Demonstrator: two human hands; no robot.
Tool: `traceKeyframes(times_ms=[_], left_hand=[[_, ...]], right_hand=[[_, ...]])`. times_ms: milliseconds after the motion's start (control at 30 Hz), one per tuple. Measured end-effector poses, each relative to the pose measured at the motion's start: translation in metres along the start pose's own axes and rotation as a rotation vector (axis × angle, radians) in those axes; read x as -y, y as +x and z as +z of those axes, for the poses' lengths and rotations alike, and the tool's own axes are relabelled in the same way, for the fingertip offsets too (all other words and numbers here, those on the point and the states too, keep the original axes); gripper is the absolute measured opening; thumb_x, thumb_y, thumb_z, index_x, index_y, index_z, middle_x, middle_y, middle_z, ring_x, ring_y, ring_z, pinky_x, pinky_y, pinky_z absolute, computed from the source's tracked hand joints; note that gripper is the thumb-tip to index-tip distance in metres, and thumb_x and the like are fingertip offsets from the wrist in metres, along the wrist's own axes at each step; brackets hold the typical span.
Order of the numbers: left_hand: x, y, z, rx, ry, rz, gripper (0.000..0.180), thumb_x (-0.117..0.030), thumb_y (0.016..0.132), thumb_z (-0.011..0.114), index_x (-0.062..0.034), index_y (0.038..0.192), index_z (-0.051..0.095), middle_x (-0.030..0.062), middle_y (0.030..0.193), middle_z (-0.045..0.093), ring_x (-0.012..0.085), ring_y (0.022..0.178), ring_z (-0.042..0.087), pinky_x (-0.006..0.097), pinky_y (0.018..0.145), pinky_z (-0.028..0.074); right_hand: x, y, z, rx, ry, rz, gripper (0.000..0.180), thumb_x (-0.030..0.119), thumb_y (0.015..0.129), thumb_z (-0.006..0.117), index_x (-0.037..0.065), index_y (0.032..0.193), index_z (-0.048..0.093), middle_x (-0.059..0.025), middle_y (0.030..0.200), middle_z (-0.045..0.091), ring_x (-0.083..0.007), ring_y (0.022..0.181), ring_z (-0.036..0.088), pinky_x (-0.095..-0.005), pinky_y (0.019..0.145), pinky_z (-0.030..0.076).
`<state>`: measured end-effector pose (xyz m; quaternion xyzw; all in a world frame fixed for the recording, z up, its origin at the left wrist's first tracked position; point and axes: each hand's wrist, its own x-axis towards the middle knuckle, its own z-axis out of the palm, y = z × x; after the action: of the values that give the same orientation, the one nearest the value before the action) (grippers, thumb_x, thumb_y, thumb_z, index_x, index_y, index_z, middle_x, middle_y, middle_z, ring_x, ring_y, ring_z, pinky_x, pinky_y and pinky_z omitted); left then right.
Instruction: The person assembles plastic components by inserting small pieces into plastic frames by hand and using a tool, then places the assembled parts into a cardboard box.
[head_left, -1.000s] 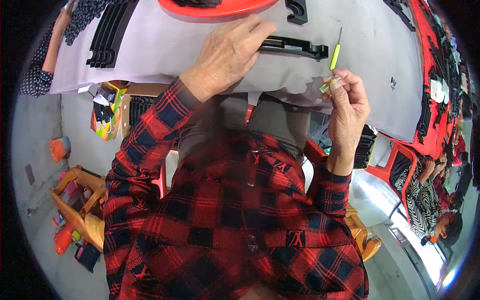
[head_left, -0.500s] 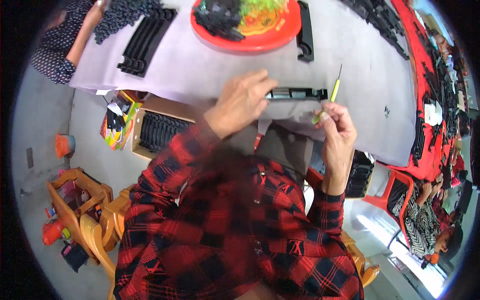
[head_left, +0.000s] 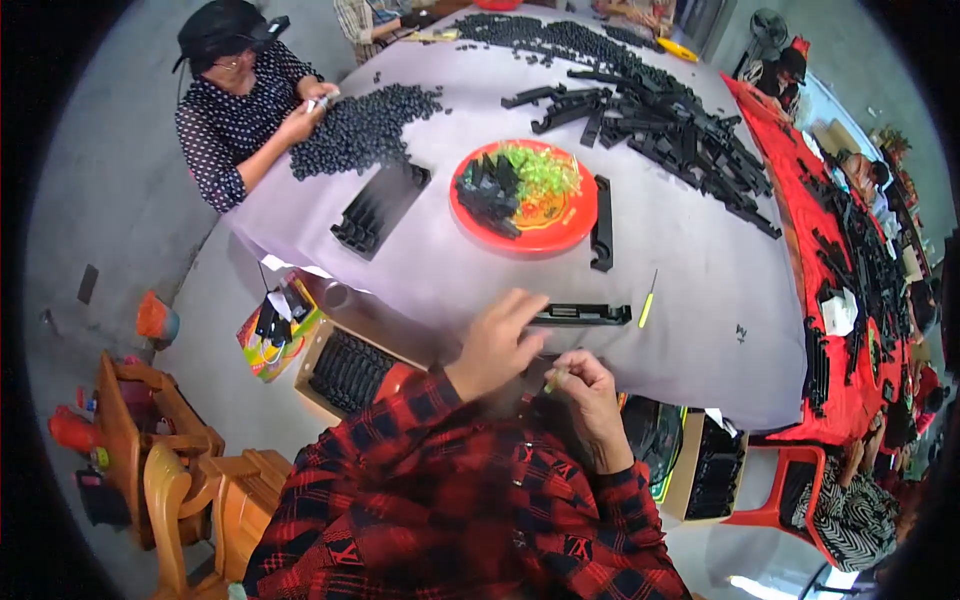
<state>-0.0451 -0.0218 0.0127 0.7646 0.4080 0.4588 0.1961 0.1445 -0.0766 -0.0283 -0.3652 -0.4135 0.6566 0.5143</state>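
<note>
Black strip: lies flat near the counter edge — fingertips of the left hand rest on its end, grip loose.
Right hand: grip pinched on a small yellow-green piece, just below the strip.
Yellow tool: beside the strip's right end.
Red tray: farther back — black and green parts heaped inside.

On the table, a long strip lies before the tray, a small screwdriver just right of it.
</note>
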Motion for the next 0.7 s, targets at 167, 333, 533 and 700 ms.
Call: traceKeyframes(times_ms=[167,333,533,700], left_hand=[[-0.021,-0.017,0.012,-0.033,-0.232,-0.014,0.025,-0.008,0.089,0.065,0.0026,0.111,0.062,0.0154,0.094,0.059,0.0314,0.085,0.062,0.036,0.075,0.050],[-0.009,-0.028,0.018,0.035,-0.175,-0.038,0.024,-0.017,0.092,0.063,0.0021,0.107,0.064,0.0159,0.092,0.059,0.0324,0.084,0.063,0.039,0.073,0.050],[-0.001,-0.029,0.020,0.216,-0.078,-0.120,0.023,-0.025,0.094,0.062,-0.0029,0.097,0.069,0.0127,0.084,0.061,0.0331,0.075,0.062,0.041,0.065,0.048],[0.010,-0.033,0.030,0.237,-0.208,-0.147,0.023,-0.022,0.095,0.060,-0.0015,0.091,0.069,0.0150,0.077,0.060,0.0325,0.072,0.061,0.043,0.063,0.046]], right_hand=[[0.004,0.000,0.002,0.148,0.175,0.081,0.009,0.002,0.093,0.060,0.003,0.102,0.058,-0.0065,0.096,0.065,-0.0157,0.086,0.064,-0.0335,0.077,0.057],[-0.004,0.003,-0.008,0.137,0.207,0.086,0.010,0.003,0.092,0.061,0.005,0.101,0.058,-0.0059,0.097,0.064,-0.0162,0.087,0.064,-0.0321,0.080,0.055],[0.003,0.002,-0.009,0.105,0.231,0.097,0.010,0.010,0.093,0.065,0.007,0.099,0.058,-0.0042,0.104,0.064,-0.0144,0.088,0.062,-0.0300,0.080,0.052],[-0.004,0.007,-0.020,0.151,0.272,0.103,0.010,0.011,0.094,0.065,0.007,0.099,0.058,-0.0046,0.104,0.064,-0.0143,0.088,0.061,-0.0300,0.079,0.051]])
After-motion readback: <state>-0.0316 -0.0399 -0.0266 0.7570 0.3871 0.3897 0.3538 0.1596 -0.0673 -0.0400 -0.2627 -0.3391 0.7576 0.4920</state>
